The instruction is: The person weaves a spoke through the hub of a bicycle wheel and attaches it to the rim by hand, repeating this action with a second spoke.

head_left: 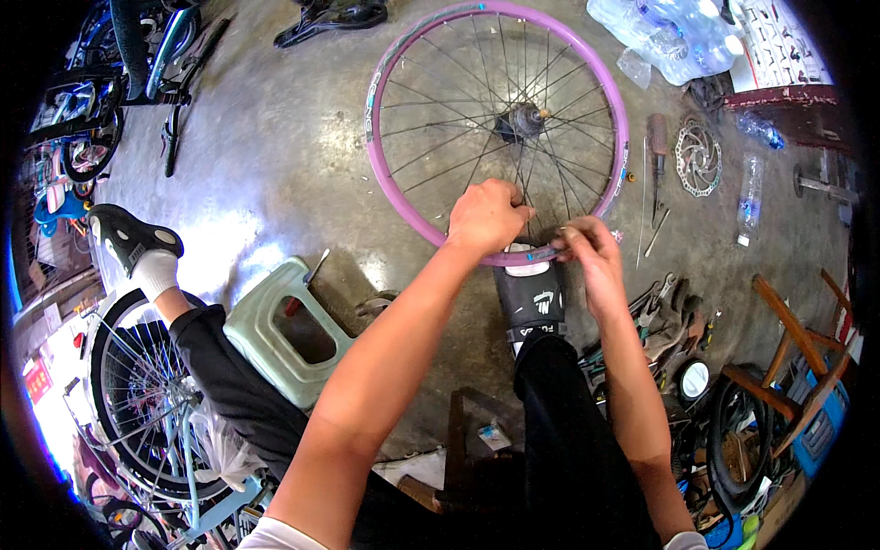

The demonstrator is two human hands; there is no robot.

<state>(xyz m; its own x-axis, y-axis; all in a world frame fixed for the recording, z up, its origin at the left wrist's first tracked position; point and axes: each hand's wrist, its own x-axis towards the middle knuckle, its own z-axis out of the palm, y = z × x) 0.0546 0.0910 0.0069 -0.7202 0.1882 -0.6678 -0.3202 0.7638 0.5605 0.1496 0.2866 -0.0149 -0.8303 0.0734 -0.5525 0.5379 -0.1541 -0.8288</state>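
Black cloth covers the right leg (579,412), planted forward on the floor (302,128); the left leg (215,357) is stretched out toward the floor's left edge, probably for balance. A pale green plastic stool (249,323) stands just beside it. To the right of the right forearm, a heap of hand tools (660,321) lies toward the floor's right edge, likely put there for easy reach.

Next comes a black shoe (533,302), with the near edge of a purple-pink wheel rim (378,165) lying across its front; the foot seems meant to prop that edge and stop it sliding. The right hand (594,255) pinches the rim just right of the shoe between thumb and fingertips, a grip better suited to fine handling than to bearing weight. The left hand (489,218) is curled closed over the same edge, left of the shoe, its thumb side by the spokes (444,151); whether it clasps a spoke or only presses down, I cannot tell.

Beyond the hands sits the dark hub (522,121). Past the rim's right edge lie a screwdriver (657,137) and a brake disc (683,158), perhaps set aside there. Farthest off, water bottles (678,41) crowd the floor's far right corner, and a black saddle (332,18) rests at its far edge.
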